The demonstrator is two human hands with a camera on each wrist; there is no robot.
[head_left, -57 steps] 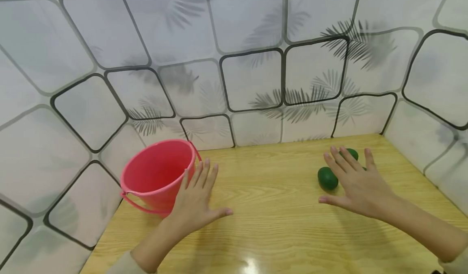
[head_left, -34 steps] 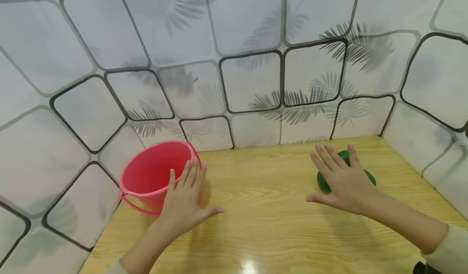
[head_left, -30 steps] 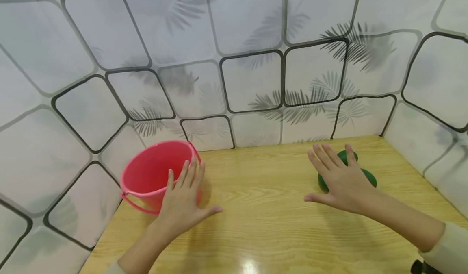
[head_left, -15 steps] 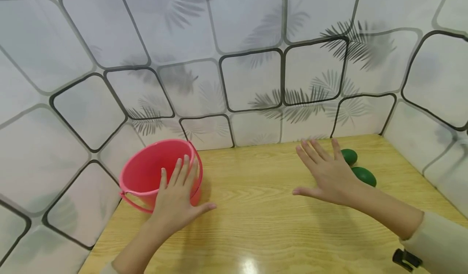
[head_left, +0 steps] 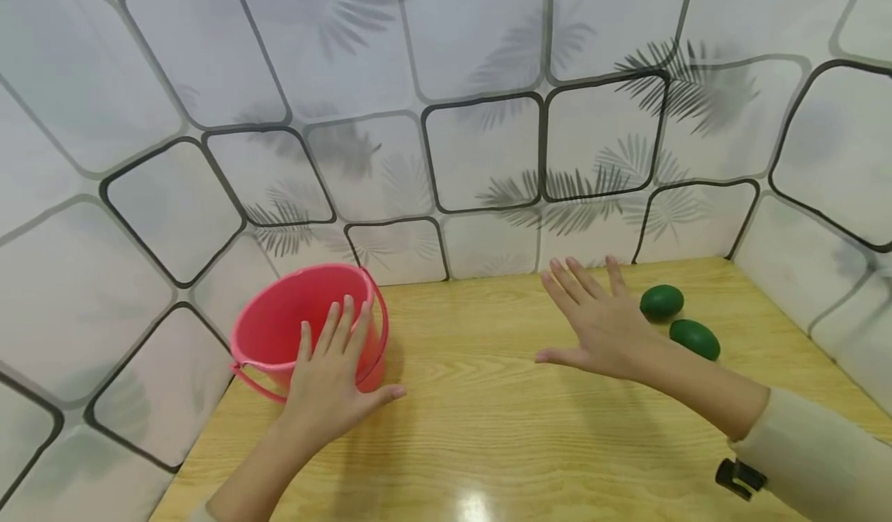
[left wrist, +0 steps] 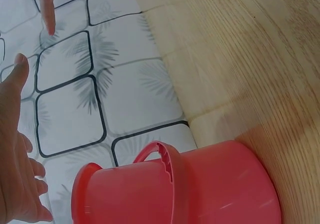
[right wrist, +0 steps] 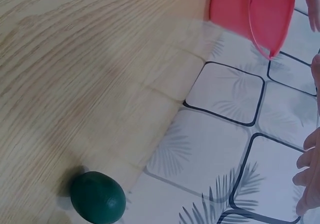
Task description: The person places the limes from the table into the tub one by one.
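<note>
My left hand [head_left: 324, 390] is spread, palm down, in front of a pink bucket [head_left: 307, 321] and overlaps its near side. In the left wrist view the bucket [left wrist: 215, 189] stands on the table beside that hand [left wrist: 15, 164]. Spread likewise with straight fingers, my right hand [head_left: 606, 336] hovers over the table and holds nothing. Just right of it lie two smooth, dark green, egg-shaped things, one farther back [head_left: 662, 303] and one nearer [head_left: 694, 339]. The right wrist view shows one green egg-shaped thing [right wrist: 97, 197] on the wood, with the right hand [right wrist: 310, 179] at the edge.
The light wooden table [head_left: 474, 398] runs back to a wall covering [head_left: 481, 158] with a tile and leaf pattern. Another patterned wall [head_left: 843, 282] closes the right side. The bucket's thin handle [head_left: 382, 332] hangs down at its side. A black device [head_left: 740, 479] sits below the right sleeve.
Both hands have drifted left, the right one farther, still spread. Two green things have come out from behind the right hand, while another at their left has become hidden behind it.
</note>
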